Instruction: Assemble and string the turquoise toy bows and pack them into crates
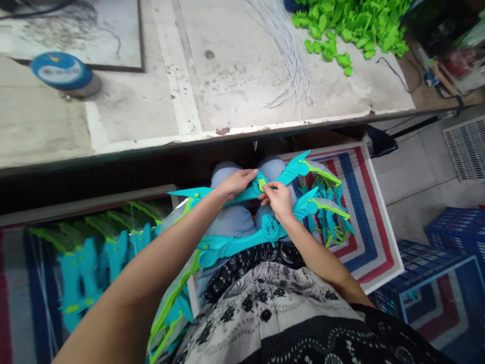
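Two turquoise toy bows with lime-green limbs lie across my lap, one behind the other. On the farther toy bow (290,174) my left hand (239,183) is closed around the middle, its fingertips at the centre block. My right hand (279,199) pinches at a small lime-green piece (261,184) sitting in that block; whether the piece is fully seated I cannot tell. The nearer toy bow (227,244) rests closer to my waist, below my right wrist, with an open square slot at its centre.
On the workbench (235,101) lie a bundle of white cords (291,65), a heap of lime-green parts (352,23) and a blue-topped can (62,71). Striped-lined bins flank me: the left bin (15,283) and right bin (373,222) hold bows. Blue crates (413,258) stand at right.
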Action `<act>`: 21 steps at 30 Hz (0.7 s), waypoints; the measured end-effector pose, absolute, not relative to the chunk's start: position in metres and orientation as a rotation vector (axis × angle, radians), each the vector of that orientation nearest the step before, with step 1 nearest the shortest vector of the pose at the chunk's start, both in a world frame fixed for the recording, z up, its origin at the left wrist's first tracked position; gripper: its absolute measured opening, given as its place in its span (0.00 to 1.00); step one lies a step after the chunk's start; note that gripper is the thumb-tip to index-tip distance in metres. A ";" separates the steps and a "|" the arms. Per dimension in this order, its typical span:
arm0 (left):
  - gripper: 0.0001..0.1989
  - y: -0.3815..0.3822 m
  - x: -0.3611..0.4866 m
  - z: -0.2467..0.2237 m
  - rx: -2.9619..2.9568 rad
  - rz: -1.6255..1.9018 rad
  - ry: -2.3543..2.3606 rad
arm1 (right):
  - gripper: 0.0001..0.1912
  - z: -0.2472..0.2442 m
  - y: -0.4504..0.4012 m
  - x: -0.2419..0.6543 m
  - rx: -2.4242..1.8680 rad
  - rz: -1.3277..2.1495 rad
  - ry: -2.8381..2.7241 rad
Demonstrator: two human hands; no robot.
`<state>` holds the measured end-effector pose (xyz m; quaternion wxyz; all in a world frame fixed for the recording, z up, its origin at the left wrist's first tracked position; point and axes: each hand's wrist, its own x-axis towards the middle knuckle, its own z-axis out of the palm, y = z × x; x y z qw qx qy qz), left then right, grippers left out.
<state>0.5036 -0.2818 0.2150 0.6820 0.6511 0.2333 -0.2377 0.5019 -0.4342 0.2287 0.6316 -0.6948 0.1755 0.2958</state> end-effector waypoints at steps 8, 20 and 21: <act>0.23 -0.285 0.502 0.221 1.508 -0.539 0.422 | 0.11 0.229 -0.431 0.508 -1.731 0.740 0.380; 0.30 -0.286 0.504 0.217 1.746 -0.457 0.425 | 0.14 0.217 -0.446 0.515 -1.959 0.772 -0.093; 0.30 -0.285 0.503 0.217 1.741 -0.468 0.429 | 0.12 0.224 -0.450 0.527 -2.014 0.732 -0.167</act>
